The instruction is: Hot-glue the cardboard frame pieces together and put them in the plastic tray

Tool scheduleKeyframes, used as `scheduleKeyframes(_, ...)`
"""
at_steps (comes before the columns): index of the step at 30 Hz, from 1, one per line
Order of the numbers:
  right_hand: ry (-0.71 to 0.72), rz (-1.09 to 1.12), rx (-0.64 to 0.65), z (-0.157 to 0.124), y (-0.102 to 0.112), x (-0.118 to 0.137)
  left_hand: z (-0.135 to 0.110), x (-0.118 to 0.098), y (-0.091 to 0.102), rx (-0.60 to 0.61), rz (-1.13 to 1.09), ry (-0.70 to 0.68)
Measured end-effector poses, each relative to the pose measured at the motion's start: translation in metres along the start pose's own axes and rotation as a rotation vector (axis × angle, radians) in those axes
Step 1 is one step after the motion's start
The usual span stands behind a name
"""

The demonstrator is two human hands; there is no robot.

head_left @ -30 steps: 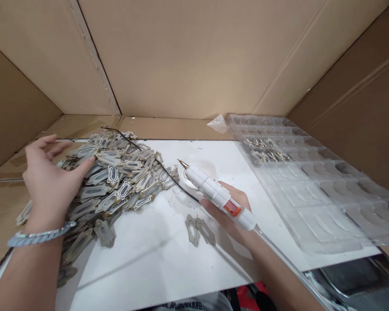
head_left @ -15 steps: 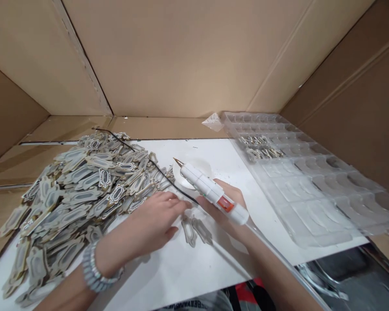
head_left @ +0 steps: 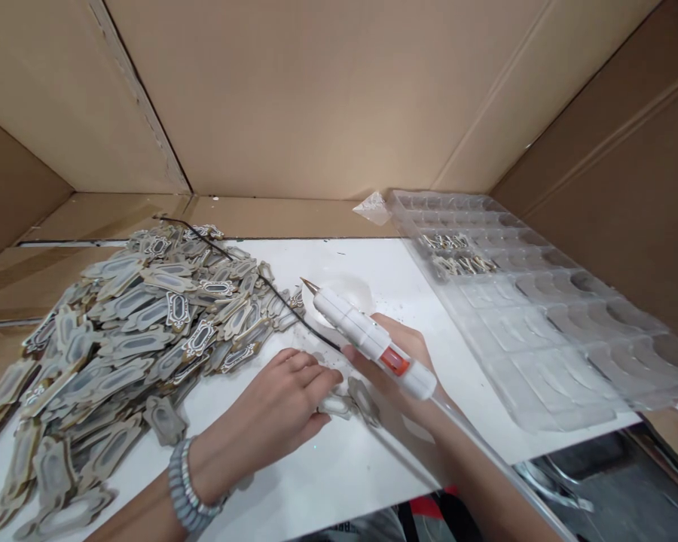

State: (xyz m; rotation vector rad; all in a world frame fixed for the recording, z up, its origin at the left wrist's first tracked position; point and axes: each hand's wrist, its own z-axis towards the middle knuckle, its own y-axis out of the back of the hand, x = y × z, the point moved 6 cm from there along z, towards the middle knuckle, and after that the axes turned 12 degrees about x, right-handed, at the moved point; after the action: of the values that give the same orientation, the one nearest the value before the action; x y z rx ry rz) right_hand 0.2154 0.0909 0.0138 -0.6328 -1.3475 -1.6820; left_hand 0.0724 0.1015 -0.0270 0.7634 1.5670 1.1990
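My right hand grips a white hot glue gun with a gold tip and an orange window. Its tip points up and left, over a round white dish, and a long translucent stick trails from its back. My left hand, with a grey beaded bracelet, pinches the left end of a small frame-shaped plate; its thumb and fingertips partly cover it. A second plate lies just right of that one, on the white tabletop.
A large heap of grey ornate plates spreads across the left. A black cord runs over it toward the glue gun. At right sits a clear compartment tray, with small metallic pieces in two compartments. Cardboard walls enclose the table.
My left hand has moved right and slightly down onto the left plate, which has turned from steep to nearly level. The glue gun has barely moved.
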Motion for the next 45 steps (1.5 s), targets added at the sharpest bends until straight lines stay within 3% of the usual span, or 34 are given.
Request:
scheduleKeyframes(7, -0.003, -0.007, 0.012, 0.001, 0.000, -0.002, -0.003, 0.003, 0.006, -0.103, -0.019, -0.021)
scheduleKeyframes(9, -0.001, -0.008, -0.001, 0.001, 0.001, -0.001, -0.010, 0.013, 0.020, -0.215, 0.014, 0.037)
scheduleKeyframes(14, 0.052, -0.047, 0.041, -0.001, -0.002, 0.002, -0.042, 0.038, 0.066, -0.639, 0.249, 0.266)
scheduleKeyframes(18, 0.125, -0.050, 0.158, -0.002, -0.011, 0.002, -0.057, 0.042, 0.083, -0.811, 0.308, 0.409)
scheduleKeyframes(25, 0.152, -0.041, 0.214, 0.000, -0.017, 0.007, -0.059, 0.030, 0.088, -0.892, 0.326, 0.319)
scheduleKeyframes(40, 0.131, -0.096, 0.173, -0.002, -0.019, 0.002, -0.059, 0.027, 0.088, -0.930, 0.313, 0.309)
scheduleKeyframes(45, 0.109, -0.107, 0.218, 0.000, -0.018, 0.007, -0.060, 0.026, 0.089, -0.933, 0.339, 0.307)
